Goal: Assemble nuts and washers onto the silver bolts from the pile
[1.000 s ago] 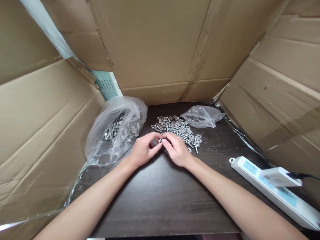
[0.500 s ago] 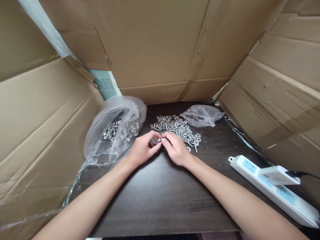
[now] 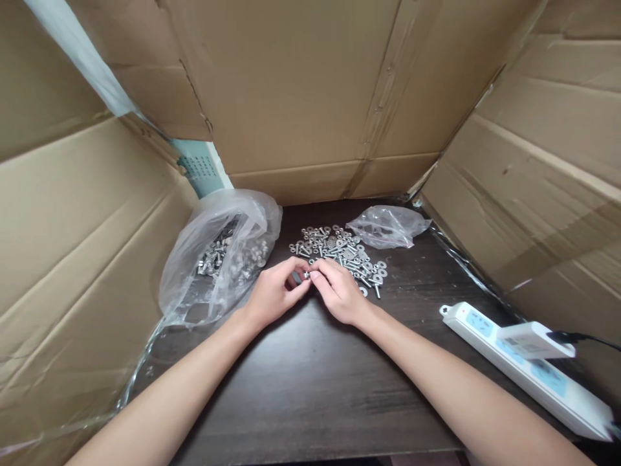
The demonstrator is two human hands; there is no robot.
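Silver fastener pinched in closed grips of left hand and right hand; loose bolts and washers just beyond grips. Fitting step apparently underway; next move calls for steady alignment.

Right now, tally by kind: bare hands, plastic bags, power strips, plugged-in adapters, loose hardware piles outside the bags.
Hands: 2 (left hand, right hand)
Plastic bags: 2 (large bag, small bag)
Power strip: 1
Plugged-in adapter: 1
Hardware pile: 1; pieces overlap too much to count
Total: 7
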